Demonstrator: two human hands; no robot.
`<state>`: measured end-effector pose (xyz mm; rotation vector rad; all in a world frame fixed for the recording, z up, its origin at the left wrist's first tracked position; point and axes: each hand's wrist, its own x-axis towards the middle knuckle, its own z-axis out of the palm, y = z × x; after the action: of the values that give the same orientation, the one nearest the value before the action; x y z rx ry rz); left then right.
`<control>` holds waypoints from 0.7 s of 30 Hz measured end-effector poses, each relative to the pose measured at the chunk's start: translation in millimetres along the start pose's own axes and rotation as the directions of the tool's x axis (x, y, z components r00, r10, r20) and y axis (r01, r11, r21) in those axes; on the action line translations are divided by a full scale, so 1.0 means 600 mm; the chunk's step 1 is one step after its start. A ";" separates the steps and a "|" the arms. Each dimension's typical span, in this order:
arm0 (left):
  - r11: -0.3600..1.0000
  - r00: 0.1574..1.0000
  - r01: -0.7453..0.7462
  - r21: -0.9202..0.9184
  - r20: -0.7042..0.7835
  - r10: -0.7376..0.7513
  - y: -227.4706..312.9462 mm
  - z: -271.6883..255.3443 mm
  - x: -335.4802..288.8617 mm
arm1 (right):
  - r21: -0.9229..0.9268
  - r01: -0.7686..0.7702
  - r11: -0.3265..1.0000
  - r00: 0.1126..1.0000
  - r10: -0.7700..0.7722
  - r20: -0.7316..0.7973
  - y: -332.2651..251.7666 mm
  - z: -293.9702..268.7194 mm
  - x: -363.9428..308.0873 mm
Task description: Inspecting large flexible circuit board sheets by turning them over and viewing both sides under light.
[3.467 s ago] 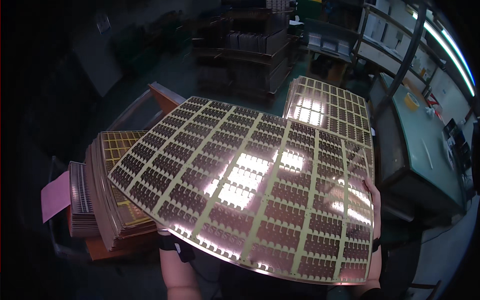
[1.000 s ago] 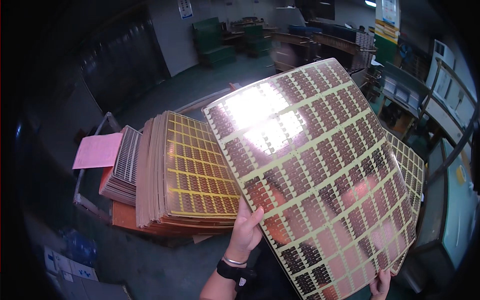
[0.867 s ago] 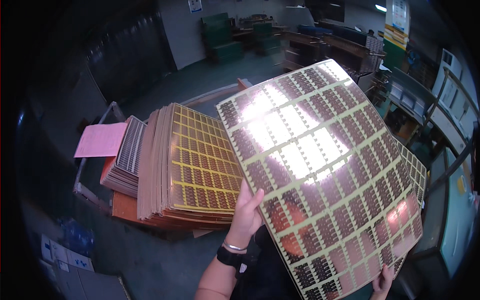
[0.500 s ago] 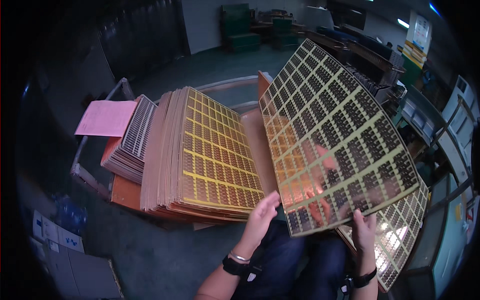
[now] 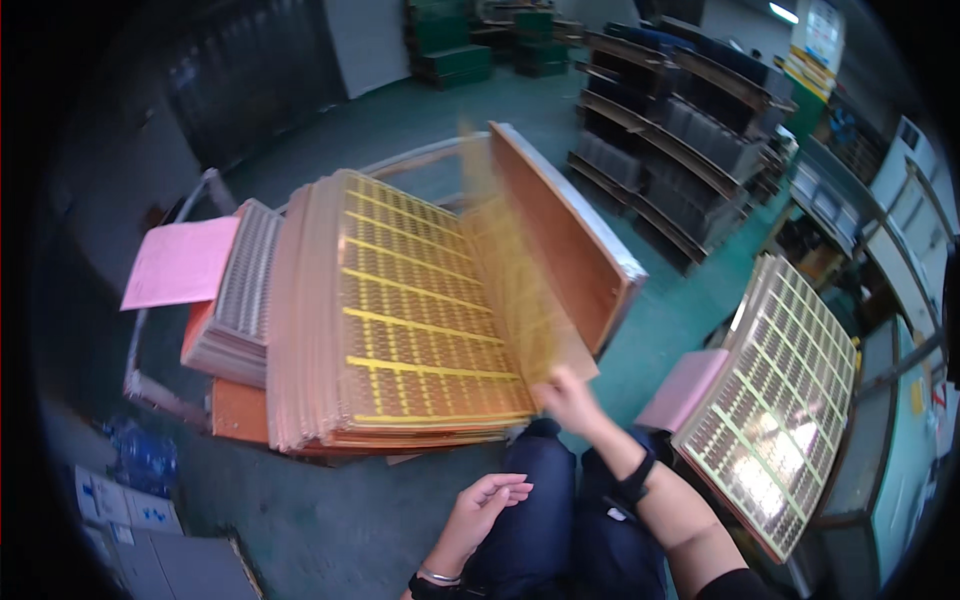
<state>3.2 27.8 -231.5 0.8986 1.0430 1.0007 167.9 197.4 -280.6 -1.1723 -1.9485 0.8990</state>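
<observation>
My right hand (image 5: pixel 570 401) is closed at the lower corner of a thin yellow patterned panel (image 5: pixel 520 285), which is smeared by motion. This panel stands between a leaning stack of brown-edged sheets and an upright wooden board. The stack's front panel (image 5: pixel 425 320) shows yellow grid lines over brown rows of small repeated shapes. My left hand (image 5: pixel 482 515) is over my lap with its fingers stretched out, holding nothing. To the right lies a pile of panels whose shiny top panel (image 5: pixel 775 400) has a pale green grid.
The wooden board (image 5: pixel 555 235) stands at the right end of a metal-framed cart (image 5: pixel 135 375). A pink sheet (image 5: pixel 180 262) rests on a smaller grey-patterned stack (image 5: pixel 245 290) at left. Another pink sheet (image 5: pixel 685 390) is beside the right pile. Dark loaded racks (image 5: pixel 675 135) stand behind.
The large dark-patterned panel held up in front of me is gone from that position. My right hand has crossed left to the yellow panel; my left hand has dropped toward my lap.
</observation>
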 end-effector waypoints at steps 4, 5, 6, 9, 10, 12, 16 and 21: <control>0.999 0.992 0.025 -0.035 0.121 -0.021 0.032 0.036 0.012 | 0.279 0.158 0.947 0.897 -0.256 0.361 -0.081 0.014 -0.015; 0.998 0.990 0.025 -0.049 0.141 -0.018 0.034 0.043 0.015 | 0.407 -0.007 0.913 0.899 -0.172 0.402 -0.100 -0.008 -0.028; 0.998 0.983 0.046 -0.041 0.178 -0.038 0.032 0.047 0.023 | 0.521 -0.167 0.837 0.890 -0.100 0.446 -0.107 -0.028 -0.040; 0.947 0.985 0.037 -0.319 0.172 0.019 0.026 0.063 0.037 | 0.517 -0.075 0.853 0.986 -0.013 0.165 -0.072 -0.104 -0.103; 0.948 0.980 0.057 -0.314 0.198 0.006 0.024 0.073 0.050 | 0.551 -0.184 0.814 0.982 0.132 0.132 -0.070 -0.147 -0.133; 0.964 0.995 0.033 -0.263 0.097 -0.007 0.011 0.090 0.077 | 0.634 -0.199 0.747 0.957 0.289 -0.040 -0.065 -0.226 -0.199; 0.983 0.985 0.087 -0.160 0.159 -0.061 -0.005 0.161 0.136 | 0.347 -0.243 0.906 0.646 0.418 -0.639 -0.004 -0.352 -0.365; 0.998 0.968 0.065 -0.015 0.245 -0.059 -0.044 0.254 0.206 | -0.265 -0.787 0.557 0.384 0.107 -0.917 0.023 -0.466 -0.570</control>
<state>177.7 119.8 -248.2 0.9392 0.8445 0.8248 527.8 -50.6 -212.7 -2.2056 -1.0214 -0.3198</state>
